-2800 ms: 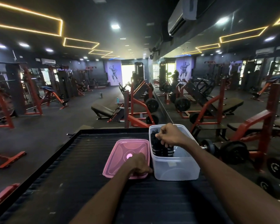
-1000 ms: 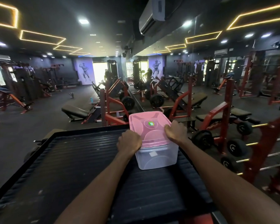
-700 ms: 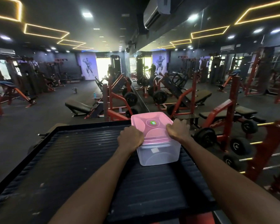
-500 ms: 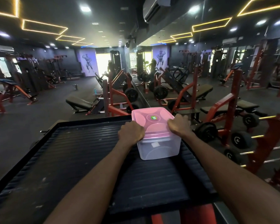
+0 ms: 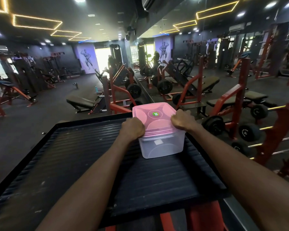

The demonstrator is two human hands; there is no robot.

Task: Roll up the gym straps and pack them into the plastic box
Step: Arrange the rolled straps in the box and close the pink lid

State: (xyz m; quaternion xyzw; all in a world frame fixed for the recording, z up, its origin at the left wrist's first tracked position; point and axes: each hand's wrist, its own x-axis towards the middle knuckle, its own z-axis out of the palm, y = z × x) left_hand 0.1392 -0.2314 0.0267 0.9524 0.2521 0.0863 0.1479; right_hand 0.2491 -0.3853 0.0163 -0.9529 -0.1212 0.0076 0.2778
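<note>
On the ribbed platform (image 5: 90,164), both hands' curled fingers (image 5: 140,126) grip the pink lid (image 5: 154,118) (plastic box (image 5: 162,145) beneath).

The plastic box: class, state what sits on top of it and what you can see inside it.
A pink lid covers the plastic box, with the left hand and right hand gripping its edges. Through the cloudy wall nothing inside can be made out; any contents are hidden.

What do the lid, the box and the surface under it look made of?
Lid: pink plastic, semi-glossy; it shows soft highlights and moulded curves. Box: frosted translucent plastic; its contents show only as a blur. Surface: black, ribbed and matte, probably rubber; dusty specks cling to it.
</note>
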